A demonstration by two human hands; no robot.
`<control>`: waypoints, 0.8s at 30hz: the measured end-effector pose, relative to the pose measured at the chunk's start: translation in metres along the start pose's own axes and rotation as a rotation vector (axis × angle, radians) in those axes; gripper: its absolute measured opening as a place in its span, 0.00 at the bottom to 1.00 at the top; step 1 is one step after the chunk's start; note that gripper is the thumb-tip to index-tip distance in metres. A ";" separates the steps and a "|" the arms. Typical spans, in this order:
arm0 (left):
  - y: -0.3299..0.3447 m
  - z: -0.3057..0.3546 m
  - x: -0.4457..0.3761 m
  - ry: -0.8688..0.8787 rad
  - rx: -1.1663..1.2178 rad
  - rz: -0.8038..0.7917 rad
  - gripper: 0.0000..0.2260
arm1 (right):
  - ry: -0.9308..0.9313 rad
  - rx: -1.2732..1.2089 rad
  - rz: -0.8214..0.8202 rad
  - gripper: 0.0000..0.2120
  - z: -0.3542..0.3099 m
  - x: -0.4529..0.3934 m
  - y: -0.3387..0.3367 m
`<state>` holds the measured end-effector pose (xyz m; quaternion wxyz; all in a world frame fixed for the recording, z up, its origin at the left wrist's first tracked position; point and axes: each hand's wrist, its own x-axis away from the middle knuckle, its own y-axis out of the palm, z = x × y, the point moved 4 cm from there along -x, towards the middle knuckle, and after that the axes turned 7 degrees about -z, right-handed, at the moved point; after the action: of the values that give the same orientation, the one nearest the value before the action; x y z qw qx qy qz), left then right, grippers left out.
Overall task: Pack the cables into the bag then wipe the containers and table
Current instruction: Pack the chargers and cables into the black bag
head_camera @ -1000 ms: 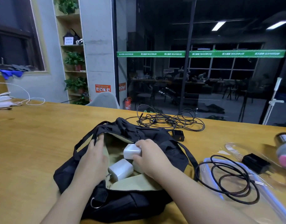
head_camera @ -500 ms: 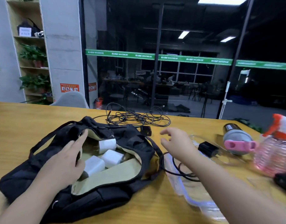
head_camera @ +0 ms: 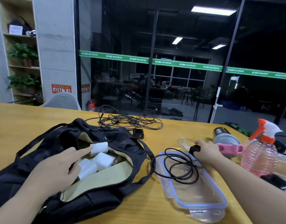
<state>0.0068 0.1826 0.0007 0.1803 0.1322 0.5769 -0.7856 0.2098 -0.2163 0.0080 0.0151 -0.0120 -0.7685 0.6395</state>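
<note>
Over the clear container, my right hand has left the bag and now pinches the black adapter of the coiled cable, next to pack, while my left hand rests loose-fingered, holding the bag open.

We are seeing wooden tabletop carrying open black bag, tangled cable pile with black adapter behind bag, clear container, coiled cable lying across container rim, pink spray bottle sitting right.
</note>
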 end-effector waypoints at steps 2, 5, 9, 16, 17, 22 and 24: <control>0.000 -0.002 0.001 0.005 -0.003 -0.007 0.25 | 0.000 -0.049 -0.033 0.26 0.003 -0.004 0.010; -0.001 -0.001 0.002 0.024 -0.013 0.006 0.24 | -0.022 -0.121 0.002 0.26 0.003 -0.003 0.013; -0.003 0.000 0.001 0.037 -0.016 0.034 0.23 | 0.007 -0.122 0.127 0.24 -0.005 0.005 0.001; 0.001 -0.001 0.000 0.034 -0.053 0.035 0.23 | -0.237 -0.400 0.183 0.23 -0.083 0.032 -0.024; 0.000 -0.001 -0.001 0.043 -0.070 0.066 0.23 | -0.282 -0.459 0.160 0.23 -0.097 0.038 -0.024; -0.002 -0.001 0.002 -0.081 0.011 0.030 0.24 | -0.528 -0.590 0.010 0.20 -0.165 0.080 -0.011; -0.006 0.002 0.003 -0.109 0.054 0.058 0.23 | -0.613 -0.589 -0.045 0.20 -0.187 0.099 -0.003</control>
<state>0.0012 0.1819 0.0049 0.2304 0.1104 0.5409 -0.8013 0.1182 -0.0292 0.0453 -0.2045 0.1916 -0.8874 0.3661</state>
